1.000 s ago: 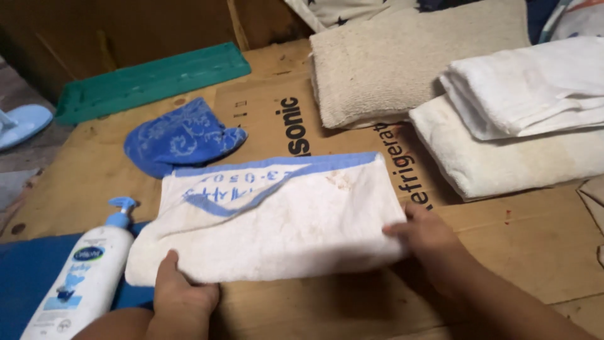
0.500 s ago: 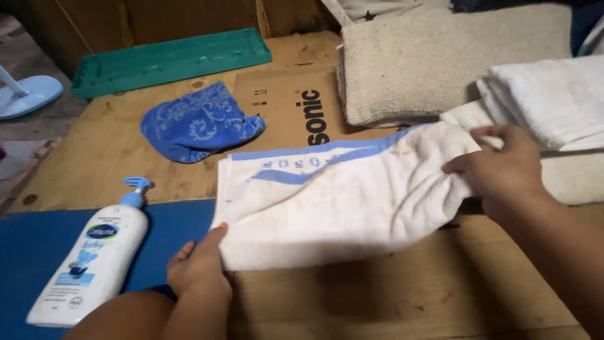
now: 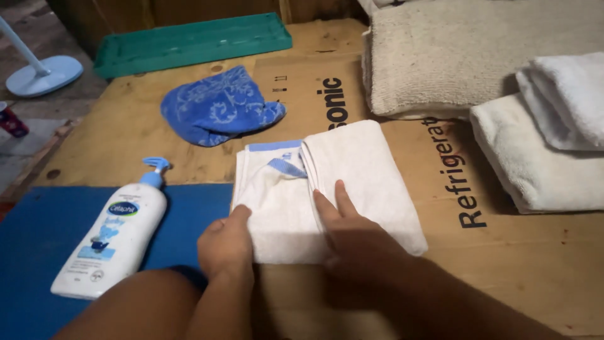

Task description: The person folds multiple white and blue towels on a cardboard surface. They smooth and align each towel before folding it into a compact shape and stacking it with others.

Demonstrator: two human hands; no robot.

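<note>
A white towel with a blue band lies folded on the brown cardboard sheet, its right part laid over the left. My left hand grips the towel's near left edge between thumb and curled fingers. My right hand rests flat on the near middle of the towel, two fingers stretched along the fold.
A white pump bottle lies on a blue mat at left. A crumpled blue cloth and a green tray are farther back. A beige towel and folded white towels sit at right. A fan base stands far left.
My right hand has folded the towel's right end over to the left and come back to its middle. The towel is now about half as wide. My left hand kept the near left edge.
</note>
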